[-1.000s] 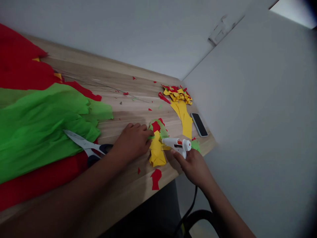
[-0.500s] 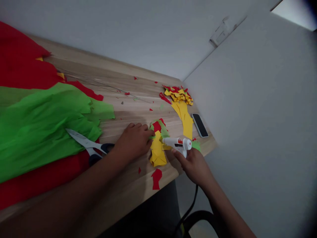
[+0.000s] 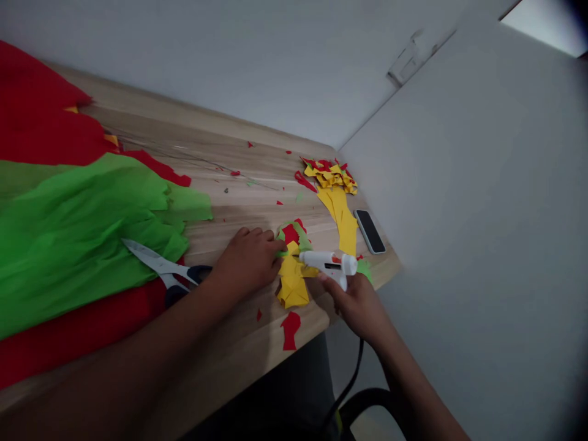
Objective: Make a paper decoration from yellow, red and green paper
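My right hand point(image 3: 358, 303) grips a white glue gun point(image 3: 324, 262), its nozzle pointing left over a yellow paper cutout point(image 3: 293, 282). Whether the nozzle touches the paper I cannot tell. At the cutout's left side, my left hand point(image 3: 250, 257) is closed, thumb and finger pinching the edge of a green paper piece point(image 3: 303, 237); the fingertips are partly hidden. Red paper point(image 3: 290, 233) shows beside the green. Below the cutout lies a red paper piece point(image 3: 290, 331). Open scissors point(image 3: 158, 263) rest beside my left forearm, on the green sheet's edge.
Large green point(image 3: 92, 226) and red point(image 3: 41, 116) sheets cover the table's left. Thin wires point(image 3: 197, 157) lie near the back. Yellow strips point(image 3: 340, 217), a pile of yellow and red cuttings point(image 3: 331, 174) and a phone point(image 3: 370, 231) are at right. A black cord point(image 3: 351, 383) hangs below.
The glue gun has shifted slightly left, its nozzle farther over the yellow cutout. My right hand moved with it; my left hand stays in place.
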{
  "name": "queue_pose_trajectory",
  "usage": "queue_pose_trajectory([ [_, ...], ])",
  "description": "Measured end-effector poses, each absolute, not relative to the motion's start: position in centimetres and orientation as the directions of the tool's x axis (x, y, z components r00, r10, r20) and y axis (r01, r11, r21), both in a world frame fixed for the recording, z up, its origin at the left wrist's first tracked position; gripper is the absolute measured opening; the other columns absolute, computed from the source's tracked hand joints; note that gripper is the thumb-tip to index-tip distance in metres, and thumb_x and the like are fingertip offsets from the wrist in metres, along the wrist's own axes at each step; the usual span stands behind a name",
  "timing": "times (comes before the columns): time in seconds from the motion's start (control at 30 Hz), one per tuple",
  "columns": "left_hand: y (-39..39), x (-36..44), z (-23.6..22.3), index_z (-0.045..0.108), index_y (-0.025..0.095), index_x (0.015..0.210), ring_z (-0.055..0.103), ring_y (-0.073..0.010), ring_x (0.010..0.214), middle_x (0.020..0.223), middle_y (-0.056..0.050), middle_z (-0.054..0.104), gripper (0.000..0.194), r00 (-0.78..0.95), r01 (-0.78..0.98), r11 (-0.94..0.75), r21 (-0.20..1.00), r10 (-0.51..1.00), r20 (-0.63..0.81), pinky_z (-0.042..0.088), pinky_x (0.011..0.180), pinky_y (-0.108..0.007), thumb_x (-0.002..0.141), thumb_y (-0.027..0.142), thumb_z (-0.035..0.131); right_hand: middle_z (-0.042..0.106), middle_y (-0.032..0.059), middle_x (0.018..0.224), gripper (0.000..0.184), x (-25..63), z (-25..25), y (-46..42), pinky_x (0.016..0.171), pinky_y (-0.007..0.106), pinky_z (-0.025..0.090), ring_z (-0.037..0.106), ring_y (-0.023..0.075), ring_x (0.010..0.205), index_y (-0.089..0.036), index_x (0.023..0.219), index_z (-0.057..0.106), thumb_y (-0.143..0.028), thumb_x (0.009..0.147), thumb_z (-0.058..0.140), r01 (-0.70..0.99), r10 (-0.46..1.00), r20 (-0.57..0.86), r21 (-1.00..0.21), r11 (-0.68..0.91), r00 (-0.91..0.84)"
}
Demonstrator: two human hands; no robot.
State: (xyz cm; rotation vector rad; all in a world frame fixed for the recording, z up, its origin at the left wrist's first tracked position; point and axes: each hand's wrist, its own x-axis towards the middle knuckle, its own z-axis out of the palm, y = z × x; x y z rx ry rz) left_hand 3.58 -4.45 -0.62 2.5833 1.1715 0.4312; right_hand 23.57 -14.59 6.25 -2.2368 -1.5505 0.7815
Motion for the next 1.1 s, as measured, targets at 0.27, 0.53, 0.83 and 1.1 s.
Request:
queue_pose_trajectory([
  [0.27,-4.3,3.5,-0.7,0.067,0.024,0.107,0.063,-0.0269,0.095,0.098,-0.006,0.070,0.025,0.628,0.679,-0.639,0.361,0.760,0.165,0.041,0.085,-0.042,0.086,0.030,0.055,0.044,-0.0050,0.066,0.028,24.8,5.6,-19.2,0.043,0.021,0.038,0.048,0.0112,0.054,-0.021,0.102,0.059,-0.034,0.078,0.068,-0.331,0.918,-0.378,-0.887,-0.322,0.118],
  [0.53,-4.7,3.4,3.1,0.062,0.022,0.102,0.059,-0.0146,0.072,0.084,0.000,0.066,0.022,0.327,0.510,-0.478,0.715,0.877,0.353,0.045,0.070,-0.028,0.094,0.036,0.046,0.047,-0.0031,0.080,0.052,22.1,3.1,-21.6,0.049,0.019,0.042,0.049,0.0106,0.065,-0.027,0.111,0.054,-0.010,0.065,0.070,-0.631,0.964,-0.264,-0.748,-0.206,-0.002],
  [0.83,-14.8,-0.9,10.3,0.057,0.021,0.074,0.055,-0.0131,0.061,0.065,0.002,0.058,0.028,0.210,0.534,-0.375,0.758,0.927,0.311,0.046,0.058,-0.024,0.095,0.037,0.047,0.053,-0.0017,0.080,0.034,16.4,2.7,-21.5,0.061,0.027,0.047,0.052,0.0121,0.066,-0.024,0.098,0.057,-0.027,0.070,0.077,-0.616,0.977,-0.093,-0.764,-0.194,-0.192],
  [1.1,-25.2,-11.9,8.6,0.062,0.023,0.117,0.072,-0.0267,0.091,0.106,-0.007,0.075,0.052,-0.288,0.760,0.192,0.621,0.956,0.056,0.059,0.074,-0.035,0.076,0.054,0.062,0.061,0.0008,0.089,0.032,-1.6,2.0,-22.3,0.077,0.031,0.053,0.060,0.0177,0.083,-0.021,0.100,0.057,-0.017,0.069,0.063,-0.473,0.775,0.096,-0.836,-0.279,-0.625],
])
